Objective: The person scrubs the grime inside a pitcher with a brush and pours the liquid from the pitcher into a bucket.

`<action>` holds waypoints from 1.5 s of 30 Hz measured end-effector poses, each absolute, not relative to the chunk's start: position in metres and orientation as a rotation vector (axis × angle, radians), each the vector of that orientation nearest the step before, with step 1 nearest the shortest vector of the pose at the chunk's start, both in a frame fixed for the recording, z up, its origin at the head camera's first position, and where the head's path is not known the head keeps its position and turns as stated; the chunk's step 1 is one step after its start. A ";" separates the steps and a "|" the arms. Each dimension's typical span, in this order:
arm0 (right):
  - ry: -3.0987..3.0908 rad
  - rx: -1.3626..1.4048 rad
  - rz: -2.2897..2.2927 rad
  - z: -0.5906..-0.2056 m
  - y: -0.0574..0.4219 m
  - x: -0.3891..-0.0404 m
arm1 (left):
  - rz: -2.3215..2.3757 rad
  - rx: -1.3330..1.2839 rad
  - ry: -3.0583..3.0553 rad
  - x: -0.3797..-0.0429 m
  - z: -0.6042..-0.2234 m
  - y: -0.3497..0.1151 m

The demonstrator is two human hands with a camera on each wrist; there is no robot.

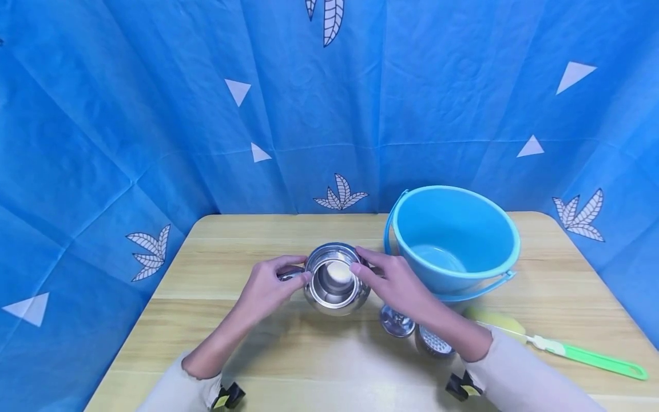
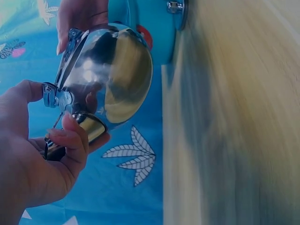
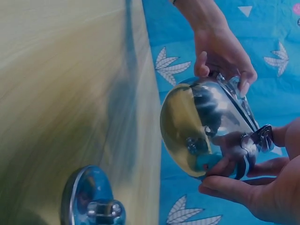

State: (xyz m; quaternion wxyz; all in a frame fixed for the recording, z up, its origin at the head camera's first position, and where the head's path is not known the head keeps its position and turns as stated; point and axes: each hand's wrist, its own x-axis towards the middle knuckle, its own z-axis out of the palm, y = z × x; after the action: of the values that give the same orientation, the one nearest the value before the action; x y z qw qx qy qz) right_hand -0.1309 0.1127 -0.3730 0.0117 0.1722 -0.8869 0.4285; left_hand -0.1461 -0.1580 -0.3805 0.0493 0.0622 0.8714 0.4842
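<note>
A shiny stainless steel teapot (image 1: 337,309) is held off the tabletop between both hands, its lidless mouth facing the head camera. The left hand (image 1: 273,283) grips it at the spout (image 2: 91,127), with fingers curled round that part in the left wrist view. On the opposite side the right hand (image 1: 393,277) holds the rim between thumb and fingers, beside a small metal lug (image 3: 263,138). A pale patch shows inside; whether it is a reflection cannot be told. Below the right forearm lie a round metal lid (image 1: 397,321) and a perforated metal strainer (image 1: 435,341), partly covered.
A light blue bucket (image 1: 455,229) with its handle lowered stands at the right rear of the wooden table (image 1: 206,337). A yellow-green sponge (image 1: 494,320) and a green-handled brush (image 1: 592,355) lie in front of it. Blue patterned cloth (image 1: 319,114) hangs around the table.
</note>
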 end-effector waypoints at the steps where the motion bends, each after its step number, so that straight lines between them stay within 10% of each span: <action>1: -2.781 0.528 1.342 -0.374 0.112 -0.133 | 1.472 0.177 2.646 -0.148 -0.382 -0.158; 45: -2.842 -0.052 1.917 -0.407 0.092 -0.178 | 1.323 0.023 2.675 -0.196 -0.417 -0.151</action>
State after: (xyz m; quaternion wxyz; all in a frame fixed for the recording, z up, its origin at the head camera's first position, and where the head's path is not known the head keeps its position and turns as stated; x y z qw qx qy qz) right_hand -0.1783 0.0922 -0.4069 -0.1429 -0.0151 -0.8204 0.5534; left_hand -0.1964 -0.1512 -0.4167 0.0787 0.0076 0.8935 0.4420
